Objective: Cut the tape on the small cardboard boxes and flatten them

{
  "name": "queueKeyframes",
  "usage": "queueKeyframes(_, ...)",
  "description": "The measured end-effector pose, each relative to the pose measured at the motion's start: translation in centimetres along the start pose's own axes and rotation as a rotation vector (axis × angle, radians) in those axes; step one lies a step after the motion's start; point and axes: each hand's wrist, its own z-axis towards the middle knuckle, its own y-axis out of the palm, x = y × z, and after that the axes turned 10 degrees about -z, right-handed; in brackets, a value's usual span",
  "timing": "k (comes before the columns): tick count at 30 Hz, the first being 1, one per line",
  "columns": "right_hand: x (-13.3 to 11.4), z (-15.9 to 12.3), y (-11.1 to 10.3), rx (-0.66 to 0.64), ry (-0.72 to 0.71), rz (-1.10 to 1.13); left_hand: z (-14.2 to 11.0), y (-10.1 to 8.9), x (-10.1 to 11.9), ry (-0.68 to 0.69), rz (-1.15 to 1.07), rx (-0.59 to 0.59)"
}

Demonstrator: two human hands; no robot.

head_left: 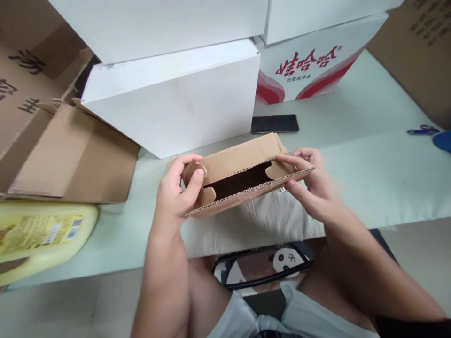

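A small brown corrugated cardboard box [239, 169], partly folded with its dark inside showing, is held between both hands above the near edge of a pale table [369, 164]. My left hand [176, 192] grips its left end, thumb pressed on the rounded side tab. My right hand [310, 180] pinches the right end, fingers closed on the flap and front edge.
Stacked white boxes [172, 98] and a red-printed white carton [310, 65] stand behind. A black phone [275, 124] lies on the table. Brown cartons [66, 155] sit at left, a yellow jug [38, 234] at lower left, blue-handled scissors [423, 130] at right. A panda-print item [268, 265] rests on my lap.
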Motion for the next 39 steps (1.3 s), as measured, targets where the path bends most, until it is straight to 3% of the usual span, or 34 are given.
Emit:
queueKeyframes(5,0.0,0.0,0.2,0.025,0.057,-0.037,-0.2,-0.3,0.6,-0.026,0.001,-0.065)
queueKeyframes(11,0.4,0.0,0.8,-0.008,0.226,0.050,-0.3,-0.6,0.9,-0.023,0.016,-0.160)
queueKeyframes(17,0.5,0.0,1.0,0.039,0.213,-0.041,-0.4,-1.3,0.3,-0.047,-0.237,-0.183)
queueKeyframes(19,0.3,0.0,1.0,0.049,0.193,-0.070,-0.6,-1.4,0.8,-0.024,-0.123,-0.265)
queueKeyframes(23,0.0,0.2,1.0,0.075,0.163,-0.110,-1.1,-1.1,2.8,-0.044,0.370,-0.383)
queueKeyframes(25,-0.1,0.3,1.0,0.081,0.139,-0.134,-1.5,-0.9,3.7,-0.070,0.502,-0.432)
queueKeyframes(29,0.0,0.4,0.8,0.077,0.085,-0.183,-2.5,-0.5,4.6,-0.098,0.603,-0.501)
queueKeyframes(33,0.0,0.5,0.8,0.075,0.069,-0.185,-2.8,0.0,4.7,-0.108,0.663,-0.488)
queueKeyframes(39,0.5,0.0,1.3,0.039,0.106,-0.083,-1.6,-0.4,3.6,-0.100,0.515,-0.445)
